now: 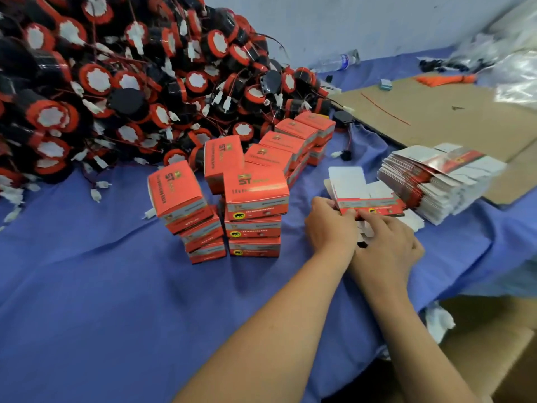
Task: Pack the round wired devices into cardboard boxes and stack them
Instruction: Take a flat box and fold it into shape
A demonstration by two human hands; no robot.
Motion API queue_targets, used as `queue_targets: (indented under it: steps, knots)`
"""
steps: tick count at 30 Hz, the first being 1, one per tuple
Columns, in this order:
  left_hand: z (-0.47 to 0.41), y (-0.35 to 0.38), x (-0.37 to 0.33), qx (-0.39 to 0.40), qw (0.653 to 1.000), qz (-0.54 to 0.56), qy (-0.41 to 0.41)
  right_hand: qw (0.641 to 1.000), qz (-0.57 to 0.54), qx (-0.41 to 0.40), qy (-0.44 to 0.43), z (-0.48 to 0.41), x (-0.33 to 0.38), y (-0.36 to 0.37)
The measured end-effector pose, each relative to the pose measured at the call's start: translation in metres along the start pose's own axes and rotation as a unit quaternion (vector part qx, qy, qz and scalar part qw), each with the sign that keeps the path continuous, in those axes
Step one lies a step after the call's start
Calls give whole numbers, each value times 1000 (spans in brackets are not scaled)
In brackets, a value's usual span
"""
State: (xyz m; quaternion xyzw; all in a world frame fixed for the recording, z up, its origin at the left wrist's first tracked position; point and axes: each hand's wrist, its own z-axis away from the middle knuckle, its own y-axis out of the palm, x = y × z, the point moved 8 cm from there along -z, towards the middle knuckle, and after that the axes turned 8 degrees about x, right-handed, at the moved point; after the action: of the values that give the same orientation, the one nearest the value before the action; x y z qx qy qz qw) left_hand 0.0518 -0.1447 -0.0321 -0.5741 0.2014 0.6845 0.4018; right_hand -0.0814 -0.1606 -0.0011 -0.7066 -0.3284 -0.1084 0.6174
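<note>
Right of stacked shut boxes (255, 216), L hand (329, 228) & R hand (388, 245) fingers pinch one flat carton (370, 203)

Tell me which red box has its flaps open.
The box held by the left hand and right hand, white flaps sticking up; the stacked boxes are all closed.

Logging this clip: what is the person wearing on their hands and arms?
Nothing is worn: no gloves on the left hand or right hand, and no rings, watch or wristband show. The left forearm and right forearm are uncovered to the frame edge; no sleeve is in view.
</note>
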Motion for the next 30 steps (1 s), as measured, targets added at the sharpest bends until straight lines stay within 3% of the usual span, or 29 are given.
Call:
queue_targets:
  steps: [3,8,12,16,19,26,30]
  knots:
    - [6,-3,-4,1,998,60,19,998,-66,-20,-7,-1,-1,-5]
    - [38,-21,-26,40,989,75,119,961,-233,-146,15,9,-25,-37]
    - [94,-46,-26,65,975,69,199,941,-310,-122,65,39,-50,-52]
    - [162,-92,-11,74,967,42,240,961,-277,-5,-8,93,-24,-69]
    - [205,-127,16,87,973,43,210,972,-170,121,-105,135,18,-66]
    - [272,-208,72,56,990,-16,126,903,-122,358,-206,204,95,-18]
    - [306,-255,84,17,991,-63,113,872,-99,416,-239,232,130,4]
